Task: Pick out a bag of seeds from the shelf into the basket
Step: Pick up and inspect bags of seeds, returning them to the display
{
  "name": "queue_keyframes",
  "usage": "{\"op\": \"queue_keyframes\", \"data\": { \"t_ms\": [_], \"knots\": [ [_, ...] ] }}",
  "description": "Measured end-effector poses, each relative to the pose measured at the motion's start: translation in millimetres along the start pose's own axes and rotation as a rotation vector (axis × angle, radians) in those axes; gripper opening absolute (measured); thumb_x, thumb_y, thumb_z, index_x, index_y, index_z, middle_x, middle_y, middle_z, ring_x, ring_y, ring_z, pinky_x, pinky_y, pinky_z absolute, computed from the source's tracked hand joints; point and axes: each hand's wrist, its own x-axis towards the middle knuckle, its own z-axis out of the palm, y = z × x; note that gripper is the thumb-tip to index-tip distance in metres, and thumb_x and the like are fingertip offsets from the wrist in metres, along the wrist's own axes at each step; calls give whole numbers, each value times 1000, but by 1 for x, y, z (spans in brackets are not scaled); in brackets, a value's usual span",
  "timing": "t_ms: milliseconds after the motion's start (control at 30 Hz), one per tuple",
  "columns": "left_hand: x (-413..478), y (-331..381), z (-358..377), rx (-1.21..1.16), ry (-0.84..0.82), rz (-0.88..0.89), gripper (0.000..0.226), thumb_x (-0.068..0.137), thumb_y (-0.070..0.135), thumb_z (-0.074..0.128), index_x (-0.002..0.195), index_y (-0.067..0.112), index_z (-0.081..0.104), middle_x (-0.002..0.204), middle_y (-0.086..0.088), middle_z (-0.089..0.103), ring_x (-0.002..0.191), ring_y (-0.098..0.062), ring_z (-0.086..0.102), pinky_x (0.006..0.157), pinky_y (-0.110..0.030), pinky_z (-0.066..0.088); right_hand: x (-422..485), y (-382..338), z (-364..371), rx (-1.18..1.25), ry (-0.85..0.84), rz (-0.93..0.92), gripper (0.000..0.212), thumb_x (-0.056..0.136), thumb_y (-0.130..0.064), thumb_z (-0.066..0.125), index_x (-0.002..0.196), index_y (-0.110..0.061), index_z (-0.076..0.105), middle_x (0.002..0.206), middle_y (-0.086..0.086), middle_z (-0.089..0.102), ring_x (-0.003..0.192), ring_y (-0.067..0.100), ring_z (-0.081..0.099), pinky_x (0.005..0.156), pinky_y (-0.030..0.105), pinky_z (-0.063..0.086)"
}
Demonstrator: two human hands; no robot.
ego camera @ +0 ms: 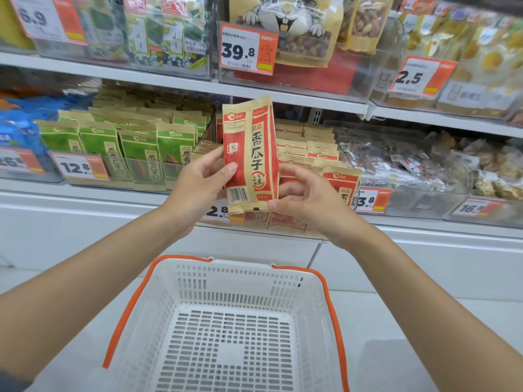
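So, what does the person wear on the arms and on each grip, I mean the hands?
Nothing that shows. The left grip and the right grip are bare hands, without gloves or visible rings. The left forearm and right forearm are bare too: no sleeves in view, no watch, no bracelet at the wrists.

Single head-worn wide-angle view, forward and down, close to shelf (85, 195) and basket (240, 284).

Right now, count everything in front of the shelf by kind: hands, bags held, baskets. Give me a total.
Hands: 2, the left hand and the right hand, both gripping the bag.
Bags held: 1, the red seed bag, upright and off the shelf.
Baskets: 1, the basket, white with orange handles, no bag visible in it.
Total: 4
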Motion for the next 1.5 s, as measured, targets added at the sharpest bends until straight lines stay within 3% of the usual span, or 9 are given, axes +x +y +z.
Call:
{"op": "queue_keyframes", "data": {
  "t_ms": [100,267,467,633,800,900,1067,1400,1500],
  "knots": [
    [-3,1,3,-32,-77,9,46,88,35,65,129,44,47,105,10,75,98,-7,72,74,-24,59,-2,-2,5,1,-41,-42,51,77,-5,81,117,-25,57,90,9,72,83,26,70,86,47,57],
    [-6,0,4,-31,-193,-49,81,76,53,77,145,25,46,120,-8,69,98,-17,72,78,-33,59,-5,-2,9,97,-124,-27,50,76,-3,79,115,-19,51,78,2,70,70,15,67,73,27,55],
    [-7,-3,5,-80,-274,-117,50,78,49,58,123,26,61,100,2,74,91,-15,70,74,-28,59,-5,-4,6,118,-178,-29,40,80,5,73,106,-17,52,77,7,75,66,15,69,66,25,55],
    [-7,-5,5,-79,-301,-147,47,80,47,58,123,28,61,94,5,73,88,-12,69,75,-31,58,-3,-1,7,99,-204,-19,34,81,8,72,98,-12,51,78,9,75,68,16,71,67,26,56],
    [-6,-6,2,-62,-311,-179,56,79,38,65,133,32,57,108,1,75,93,-17,71,85,-37,57,-3,-2,4,-26,-30,-64,32,84,-18,78,108,-16,57,87,2,71,79,17,70,81,45,58],
    [-7,-6,1,-14,-407,-234,62,80,36,69,139,38,51,119,1,72,106,-20,70,90,-40,55,0,-3,0,-106,191,-132,52,84,-42,75,130,-33,52,121,-3,61,106,11,64,80,37,58],
    [-11,-9,4,8,-535,-285,64,85,28,72,144,35,47,123,6,70,110,-15,67,97,-40,54,7,5,-6,41,137,-84,83,75,-62,75,145,-53,32,144,-12,46,136,13,46,107,46,46],
    [-7,-12,0,-31,-589,-338,65,73,43,78,135,36,58,133,-9,64,122,-34,61,106,-49,47,13,13,-10,55,201,-58,64,79,-55,73,136,-32,56,132,3,60,120,17,60,86,42,60],
    [-8,-5,4,139,-527,-244,44,79,43,80,119,31,67,117,-2,73,110,-22,69,93,-36,56,12,10,-4,-23,254,-101,54,79,-49,76,126,-28,59,121,-6,63,104,13,68,74,36,62]
  ]
}}
